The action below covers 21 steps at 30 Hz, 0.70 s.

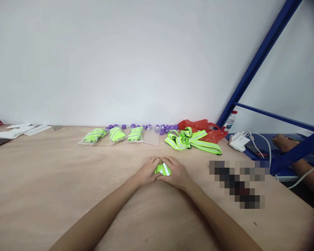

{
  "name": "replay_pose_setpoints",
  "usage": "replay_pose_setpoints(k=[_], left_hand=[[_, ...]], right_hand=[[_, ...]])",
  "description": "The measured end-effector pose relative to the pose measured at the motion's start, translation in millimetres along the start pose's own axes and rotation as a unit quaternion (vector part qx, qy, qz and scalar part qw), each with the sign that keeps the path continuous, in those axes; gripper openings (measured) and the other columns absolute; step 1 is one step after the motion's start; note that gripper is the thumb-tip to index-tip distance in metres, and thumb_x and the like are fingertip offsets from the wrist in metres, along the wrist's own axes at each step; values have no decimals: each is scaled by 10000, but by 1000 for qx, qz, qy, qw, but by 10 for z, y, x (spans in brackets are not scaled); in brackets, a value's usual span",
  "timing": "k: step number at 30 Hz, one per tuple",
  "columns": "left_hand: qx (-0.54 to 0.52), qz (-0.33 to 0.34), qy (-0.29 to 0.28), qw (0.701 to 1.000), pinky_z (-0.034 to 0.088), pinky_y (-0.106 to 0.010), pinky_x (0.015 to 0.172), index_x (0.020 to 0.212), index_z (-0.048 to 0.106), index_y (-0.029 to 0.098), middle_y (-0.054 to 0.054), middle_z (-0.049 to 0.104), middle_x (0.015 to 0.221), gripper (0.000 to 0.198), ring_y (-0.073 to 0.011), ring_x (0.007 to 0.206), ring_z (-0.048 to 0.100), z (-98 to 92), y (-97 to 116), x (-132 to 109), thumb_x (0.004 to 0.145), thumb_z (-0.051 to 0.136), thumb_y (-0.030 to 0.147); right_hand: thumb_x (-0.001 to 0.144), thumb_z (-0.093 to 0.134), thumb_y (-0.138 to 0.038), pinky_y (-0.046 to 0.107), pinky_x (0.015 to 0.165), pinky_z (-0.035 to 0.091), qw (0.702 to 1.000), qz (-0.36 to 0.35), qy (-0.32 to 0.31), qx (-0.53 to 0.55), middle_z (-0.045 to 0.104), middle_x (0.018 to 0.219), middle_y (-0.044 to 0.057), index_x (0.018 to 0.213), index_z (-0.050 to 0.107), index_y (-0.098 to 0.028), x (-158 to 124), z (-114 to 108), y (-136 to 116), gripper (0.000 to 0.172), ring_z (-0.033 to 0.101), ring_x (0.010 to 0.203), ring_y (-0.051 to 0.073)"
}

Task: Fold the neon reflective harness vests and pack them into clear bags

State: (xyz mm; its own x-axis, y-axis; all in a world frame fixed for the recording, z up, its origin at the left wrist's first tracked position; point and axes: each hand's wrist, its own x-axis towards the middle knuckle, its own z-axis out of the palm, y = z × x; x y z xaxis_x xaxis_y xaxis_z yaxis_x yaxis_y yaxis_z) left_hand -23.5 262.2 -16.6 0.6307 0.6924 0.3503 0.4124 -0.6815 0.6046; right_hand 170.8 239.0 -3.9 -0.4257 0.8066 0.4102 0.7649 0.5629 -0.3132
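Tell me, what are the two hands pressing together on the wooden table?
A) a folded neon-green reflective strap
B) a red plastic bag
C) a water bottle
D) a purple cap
A: the left hand and right hand both close around a small folded neon-green reflective strap.

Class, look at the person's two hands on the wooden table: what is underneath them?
A folded neon-yellow reflective strap shows between the left hand and right hand. The rest of it is covered by fingers.

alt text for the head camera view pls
Both hands, left hand and right hand, press a folded neon-yellow reflective strap on a wooden table. Behind lie three bagged straps, a loose strap, purple caps and a red bag.
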Motion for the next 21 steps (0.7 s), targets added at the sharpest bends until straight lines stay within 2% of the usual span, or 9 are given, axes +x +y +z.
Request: replay_pose_setpoints(k=[4,7,11,16,18,21], left_hand=[[-51,-9,27,998,397,-467,1020,1166,486,211,-112,535,1232,487,-297,1165,473,-30,34,-9,729,675,108],[-126,5,47,991,398,-438,1025,1188,444,215,-100,518,1245,554,-277,1176,482,-69,78,-35,695,658,82],[-244,-28,70,967,425,-414,994,1196,405,216,-84,524,1219,488,-248,1157,513,-101,93,-55,756,598,132],[-329,-76,105,935,446,-401,976,1269,397,214,-100,541,1262,499,-255,1197,519,-80,58,-31,806,582,228],[-351,-85,118,925,440,-394,994,1269,431,216,-101,547,1287,473,-255,1217,517,-53,53,-9,827,585,279],[-325,-103,155,927,378,-409,1074,1188,523,213,-98,548,1324,357,-262,1280,481,-3,53,32,852,583,318]], right_hand=[[734,774,-496,461,1026,472,1000,-11,-18,-18,575,1387,158,1381,530,-200,20,8,-11,752,564,1240,322],[764,751,-446,423,1009,474,999,-11,-30,-9,577,1393,149,1389,504,-195,45,-6,-43,717,573,1229,302],[828,693,-432,377,925,496,999,4,-51,-1,640,1307,110,1354,520,-227,61,-67,-86,590,623,1132,273],[837,692,-417,371,870,512,998,-11,-46,-45,637,1304,107,1354,545,-234,41,-62,-89,567,631,1088,276],[841,689,-397,367,852,516,996,-28,-39,-75,618,1333,108,1379,550,-268,38,-45,-93,570,632,1074,276],[870,664,-408,371,820,522,991,-48,-35,-118,603,1364,96,1352,592,-319,51,-38,-126,495,639,1031,279]])
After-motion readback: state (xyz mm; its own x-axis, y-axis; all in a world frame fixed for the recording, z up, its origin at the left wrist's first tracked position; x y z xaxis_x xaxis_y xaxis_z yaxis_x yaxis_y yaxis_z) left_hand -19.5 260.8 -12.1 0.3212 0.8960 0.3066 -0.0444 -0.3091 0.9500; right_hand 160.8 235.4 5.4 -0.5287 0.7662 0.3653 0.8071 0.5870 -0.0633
